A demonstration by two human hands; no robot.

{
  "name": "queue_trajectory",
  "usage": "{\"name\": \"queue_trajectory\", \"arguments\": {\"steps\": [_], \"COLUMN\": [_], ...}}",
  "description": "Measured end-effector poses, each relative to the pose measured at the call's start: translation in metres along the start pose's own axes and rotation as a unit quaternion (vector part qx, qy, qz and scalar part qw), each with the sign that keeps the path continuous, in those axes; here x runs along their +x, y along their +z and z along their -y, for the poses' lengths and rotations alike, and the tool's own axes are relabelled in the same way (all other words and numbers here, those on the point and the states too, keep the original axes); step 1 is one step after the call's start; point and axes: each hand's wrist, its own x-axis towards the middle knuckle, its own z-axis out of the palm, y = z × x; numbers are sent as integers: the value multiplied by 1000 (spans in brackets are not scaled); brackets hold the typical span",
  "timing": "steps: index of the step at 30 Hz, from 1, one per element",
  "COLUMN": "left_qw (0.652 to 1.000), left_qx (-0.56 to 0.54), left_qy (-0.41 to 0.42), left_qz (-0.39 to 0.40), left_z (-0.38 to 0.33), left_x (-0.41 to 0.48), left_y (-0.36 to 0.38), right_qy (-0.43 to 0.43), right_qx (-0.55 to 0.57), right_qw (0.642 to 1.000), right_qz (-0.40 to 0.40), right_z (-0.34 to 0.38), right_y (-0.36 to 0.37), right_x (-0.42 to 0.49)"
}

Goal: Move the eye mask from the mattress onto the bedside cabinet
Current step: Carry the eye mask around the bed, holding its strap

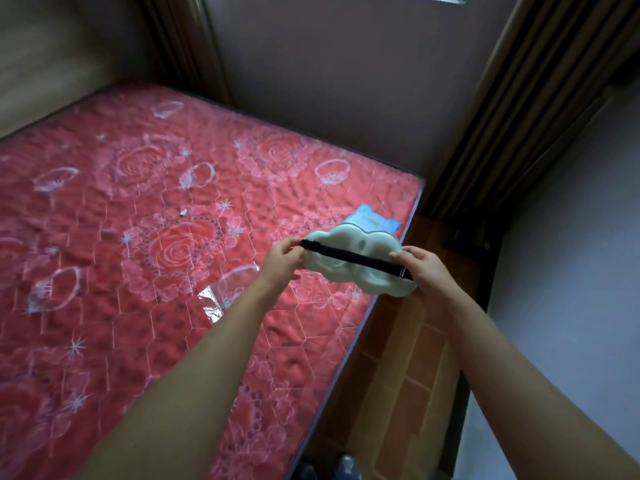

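Both hands lift the eye mask [360, 263] clear of the mattress [138, 237]: left hand [282, 259] & right hand [420, 268] each pinch an end, strap taut; cabinet not in shot.

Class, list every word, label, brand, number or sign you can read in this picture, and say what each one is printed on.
No text can be read.
Blue packet on the mattress, behind the eye mask: a small pale-green patch near its middle may be a label, too blurred to read.
Eye mask and its black strap: no print visible.
Clear plastic wrapper: no print visible.
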Motion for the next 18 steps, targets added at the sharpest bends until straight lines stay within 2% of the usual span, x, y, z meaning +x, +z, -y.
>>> {"name": "queue_trajectory", "arguments": {"steps": [9,18], "left_qw": [997,984], "left_qx": [-31,-80], "left_qy": [59,107], "left_qz": [-38,-117], "left_z": [-36,-70], "left_x": [-32,-38], "left_y": [-8,-20], "right_qy": [22,-11], "right_qx": [80,78], "right_qw": [996,995], "right_qz": [26,58], "right_z": [28,53], "right_y": [-8,-14], "right_x": [-27,-33]}}
